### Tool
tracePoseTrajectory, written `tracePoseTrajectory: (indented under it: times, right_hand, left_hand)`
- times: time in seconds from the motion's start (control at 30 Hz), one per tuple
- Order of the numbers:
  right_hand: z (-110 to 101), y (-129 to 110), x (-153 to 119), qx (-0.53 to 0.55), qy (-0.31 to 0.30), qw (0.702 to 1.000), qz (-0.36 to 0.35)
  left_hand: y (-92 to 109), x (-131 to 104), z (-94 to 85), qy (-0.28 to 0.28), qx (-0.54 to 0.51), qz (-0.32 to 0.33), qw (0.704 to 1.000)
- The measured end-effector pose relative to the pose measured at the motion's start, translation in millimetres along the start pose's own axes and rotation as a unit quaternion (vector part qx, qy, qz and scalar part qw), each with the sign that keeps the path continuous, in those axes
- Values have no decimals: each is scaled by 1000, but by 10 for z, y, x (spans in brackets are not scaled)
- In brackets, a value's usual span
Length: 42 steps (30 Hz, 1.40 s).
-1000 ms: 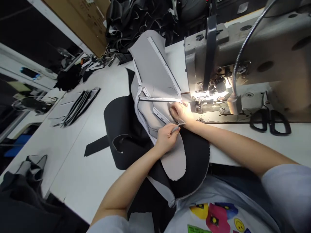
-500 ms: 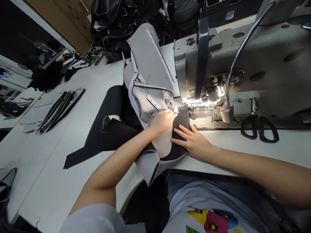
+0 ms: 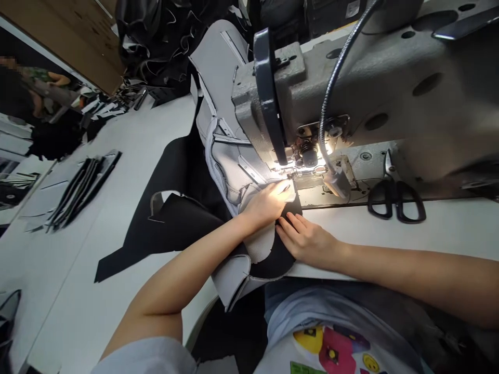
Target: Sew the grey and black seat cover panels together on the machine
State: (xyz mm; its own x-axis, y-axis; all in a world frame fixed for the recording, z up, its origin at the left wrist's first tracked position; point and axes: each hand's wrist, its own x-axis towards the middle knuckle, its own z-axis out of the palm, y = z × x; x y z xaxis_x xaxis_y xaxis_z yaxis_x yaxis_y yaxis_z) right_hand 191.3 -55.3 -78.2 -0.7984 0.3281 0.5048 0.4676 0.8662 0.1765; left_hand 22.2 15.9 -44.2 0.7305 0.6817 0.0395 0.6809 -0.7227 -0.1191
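A grey and black fabric piece [image 3: 234, 166] lies on the white table, its inner edge under the lit head of a sewing machine [image 3: 296, 98]. My left hand [image 3: 268, 203] is closed on a light edge of the fabric, just in front of the needle area; its fingertips partly cover that edge. Close to its right, my right hand [image 3: 307, 239] rests on the black part of the fabric with its fingers stretched out and close together. A wide black flap [image 3: 171, 208] of the piece spreads out to the left.
Black-handled scissors [image 3: 395, 200] lie on the machine bed at the right. A stack of grey and black pieces [image 3: 80, 189] is on the table at the left. Behind is a black heap [image 3: 163, 41]. A person [image 3: 39, 88] is at the far left.
The view has shifted to the right. My left hand has moved a little toward me along the fabric's edge. The fingers of my right hand have drawn closer together.
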Motion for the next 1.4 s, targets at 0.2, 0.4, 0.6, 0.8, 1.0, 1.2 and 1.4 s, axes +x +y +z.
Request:
tracePoseTrajectory:
  times: [0.2, 0.4, 0.6, 0.8, 1.0, 1.2, 1.4]
  right_hand:
    - [40, -9, 62, 16, -6, 1000, 24]
    - [61, -14, 63, 42, -3, 999, 35]
    - [80, -17, 85, 52, -9, 998, 44]
    - [64, 1, 84, 44, -25, 998, 36]
    - [47, 78, 71, 43, -62, 997, 33]
    - [63, 82, 70, 59, -64, 995, 38]
    - [56, 105, 79, 59, -74, 995, 40]
  left_hand:
    - [-26, -24, -38, -67, 41, 53, 995]
    - [89, -40, -76, -76, 63, -57, 993]
    - [55, 51, -154, -113, 34, -1, 993]
    - [47, 129, -180, -137, 32, 11, 990]
    - [83, 120, -147, -118, 19, -27, 993]
    - [94, 153, -159, -120, 17, -34, 992]
    - [94, 162, -111, -99, 11, -59, 993]
